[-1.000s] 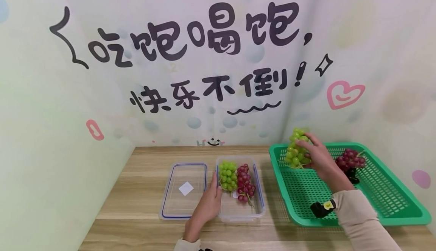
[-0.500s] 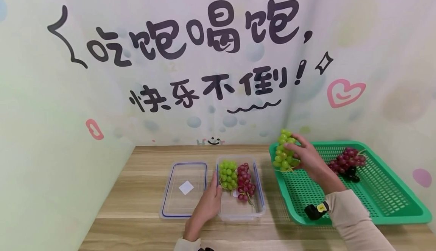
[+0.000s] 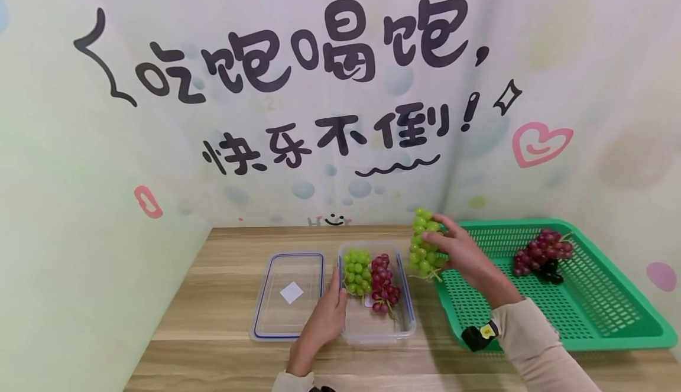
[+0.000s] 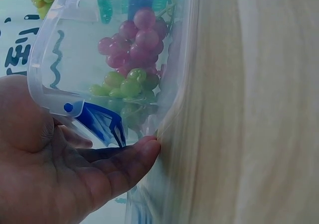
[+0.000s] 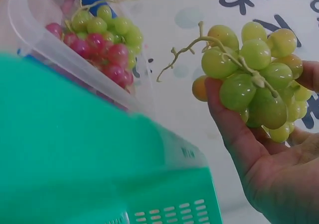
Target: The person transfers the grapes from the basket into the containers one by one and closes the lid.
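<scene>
My right hand holds a bunch of green grapes up between the clear plastic container and the green basket. In the right wrist view, its fingers and thumb curl round the bunch, and a bare stem sticks out to the side. My left hand rests along the left wall of the container, its fingers extended beside a blue latch. Inside the container, a second green bunch lies on the left and a bunch of red grapes on the right.
The container's clear lid, with a blue seal, lies on the wooden table at left. On the right stands the green basket, holding red grapes and a dark bunch. A printed curtain closes off the back.
My right hand has carried the green grapes leftward, from over the basket to the gap beside the container. My left hand has stayed in place.
</scene>
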A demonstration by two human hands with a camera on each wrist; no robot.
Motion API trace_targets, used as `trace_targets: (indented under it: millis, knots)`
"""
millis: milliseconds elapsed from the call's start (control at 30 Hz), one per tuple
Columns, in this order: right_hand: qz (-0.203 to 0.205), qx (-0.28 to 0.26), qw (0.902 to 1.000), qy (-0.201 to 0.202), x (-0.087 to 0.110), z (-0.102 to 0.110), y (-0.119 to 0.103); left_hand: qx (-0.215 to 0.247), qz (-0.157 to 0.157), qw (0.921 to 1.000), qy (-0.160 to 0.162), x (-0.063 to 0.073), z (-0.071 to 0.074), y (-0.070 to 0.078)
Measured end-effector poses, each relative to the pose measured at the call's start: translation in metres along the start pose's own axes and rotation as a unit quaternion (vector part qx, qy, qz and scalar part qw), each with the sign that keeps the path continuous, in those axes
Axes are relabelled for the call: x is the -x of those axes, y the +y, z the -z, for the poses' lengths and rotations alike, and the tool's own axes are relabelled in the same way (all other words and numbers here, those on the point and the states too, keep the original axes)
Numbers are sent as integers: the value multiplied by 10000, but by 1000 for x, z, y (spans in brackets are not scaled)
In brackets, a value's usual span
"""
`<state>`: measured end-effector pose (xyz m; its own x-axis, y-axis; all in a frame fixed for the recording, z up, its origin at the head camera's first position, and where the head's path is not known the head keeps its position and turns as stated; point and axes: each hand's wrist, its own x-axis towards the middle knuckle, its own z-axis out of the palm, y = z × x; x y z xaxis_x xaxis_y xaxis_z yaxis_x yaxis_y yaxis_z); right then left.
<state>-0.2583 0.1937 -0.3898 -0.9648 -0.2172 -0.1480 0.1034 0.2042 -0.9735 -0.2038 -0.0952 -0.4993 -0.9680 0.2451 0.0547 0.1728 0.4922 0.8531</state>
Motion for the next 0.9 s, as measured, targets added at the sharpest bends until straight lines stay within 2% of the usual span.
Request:
trace_targets:
  millis: [200, 900]
  knots:
    - [-86, 82, 9999, -96, -2, -15, 1, -11, -170, 9998, 106, 0, -1, -2]
    - [-136, 249, 9990, -331, -10, -56, 14, 11, -127, 9999, 55, 1, 0, -1]
